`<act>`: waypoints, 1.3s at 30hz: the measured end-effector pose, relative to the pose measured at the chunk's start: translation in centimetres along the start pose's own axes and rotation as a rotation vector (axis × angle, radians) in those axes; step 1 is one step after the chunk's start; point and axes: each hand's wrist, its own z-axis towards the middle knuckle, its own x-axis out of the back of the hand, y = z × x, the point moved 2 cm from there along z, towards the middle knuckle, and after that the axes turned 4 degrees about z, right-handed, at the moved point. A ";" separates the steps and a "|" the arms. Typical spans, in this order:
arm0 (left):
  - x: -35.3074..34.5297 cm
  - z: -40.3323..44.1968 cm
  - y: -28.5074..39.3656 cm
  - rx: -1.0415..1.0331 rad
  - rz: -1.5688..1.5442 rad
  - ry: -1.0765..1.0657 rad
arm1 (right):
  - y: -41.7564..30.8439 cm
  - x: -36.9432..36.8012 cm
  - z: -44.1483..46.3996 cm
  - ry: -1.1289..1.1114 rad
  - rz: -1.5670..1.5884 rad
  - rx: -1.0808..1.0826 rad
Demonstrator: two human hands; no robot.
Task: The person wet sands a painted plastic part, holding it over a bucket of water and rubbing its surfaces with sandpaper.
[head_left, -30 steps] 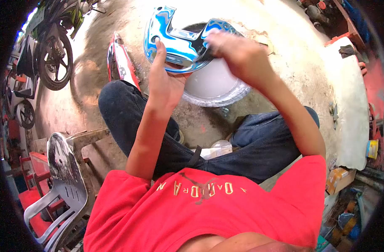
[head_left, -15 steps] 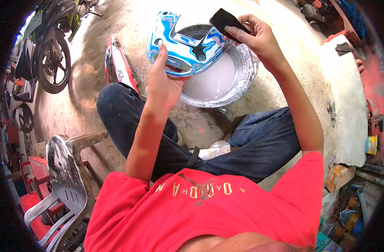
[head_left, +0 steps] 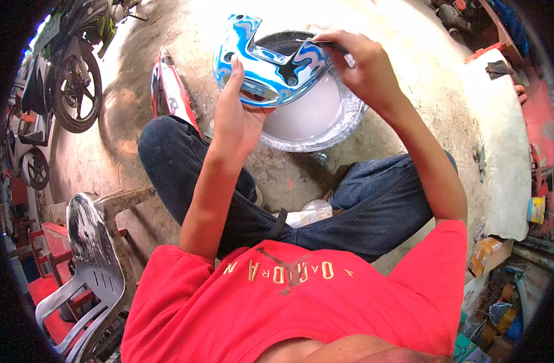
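Head view: left hand [head_left: 236,124] clamped on glossy blue, white and black curved plastic panel [head_left: 262,75], thumb on its face beside a hole, fingers underneath. Panel held up over round grey basin [head_left: 349,121] of cloudy whitish liquid. Right hand [head_left: 368,69] curled, pinching thin dark flat pad [head_left: 333,46], mostly hidden, at panel's right end; contact unclear.

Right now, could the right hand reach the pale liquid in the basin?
Probably yes: the right hand is by the basin, and the near part of the pale liquid lies uncovered. The hand holds a dark pad, and the blue-patterned panel screens some liquid.
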 end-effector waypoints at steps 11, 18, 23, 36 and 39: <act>-0.2 -0.4 0.6 -0.034 -0.024 0.092 | 1.0 -2.5 -1.4 -0.043 -0.227 0.225; 0.5 -0.1 0.7 -0.042 -0.040 0.053 | -3.7 -3.7 -2.0 -0.110 -0.243 0.408; 0.0 -0.4 0.6 -0.050 -0.105 0.050 | 0.3 -2.8 -1.0 -0.067 -0.270 0.251; 0.2 0.0 0.2 -0.059 -0.046 -0.020 | -4.6 -4.5 -2.0 -0.079 -0.254 0.484; -0.4 -0.8 0.6 -0.074 -0.023 0.032 | 1.9 -2.8 -0.3 -0.081 -0.408 0.218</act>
